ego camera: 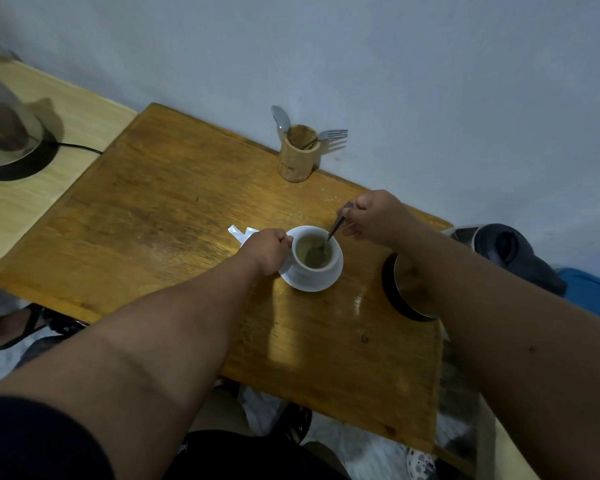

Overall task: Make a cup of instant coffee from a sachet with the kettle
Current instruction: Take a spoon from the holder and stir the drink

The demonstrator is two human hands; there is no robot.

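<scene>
A white cup (315,268) stands on a white saucer (317,285) near the middle of the wooden table (174,216). Light brown liquid fills the cup. My left hand (265,249) grips the cup's left side at the handle. My right hand (369,214) pinches a metal spoon (329,237) whose bowl is dipped in the liquid. A torn white sachet (240,233) lies just left of my left hand, partly hidden by it. A steel kettle (4,119) sits on its black base on the pale side table at far left.
A wooden holder (298,154) with a spoon and a fork stands at the table's back edge by the wall. A round steel lid or base (404,289) lies under my right forearm. A dark object (506,251) sits off the table's right edge.
</scene>
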